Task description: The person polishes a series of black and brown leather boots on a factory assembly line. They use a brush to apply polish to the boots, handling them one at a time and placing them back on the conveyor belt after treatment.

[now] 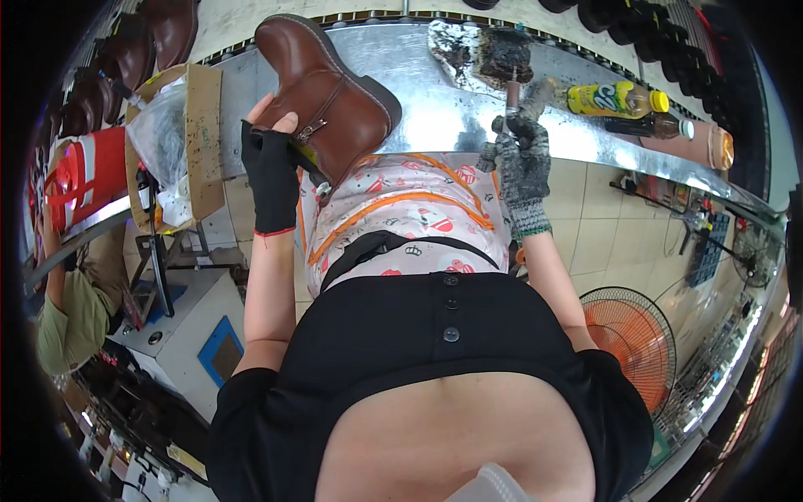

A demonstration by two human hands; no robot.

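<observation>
In my left hand [272, 167], which wears a black fingerless glove, is a brown leather ankle boot [322, 109]. My fingers are closed on its upper, near a side zip, and the boot lies tilted with its dark sole to the right. My right hand [523, 155], in a grey, black-stained knit glove, is closed around a slim tool with a brown handle [512, 96]. Its far end meets a dark, sticky-looking patch [504, 54] on a stained sheet [452, 54]; I cannot make out the tip.
Bottles, one a yellow-labelled drink bottle [615, 100], lie at the metal bench's [418, 100] right. A cardboard box [205, 142] with plastic bags and a red container [88, 180] stand left. Boots line the far conveyor [401, 7]. An orange fan [627, 343] is right; another person's sleeve [75, 326] is left.
</observation>
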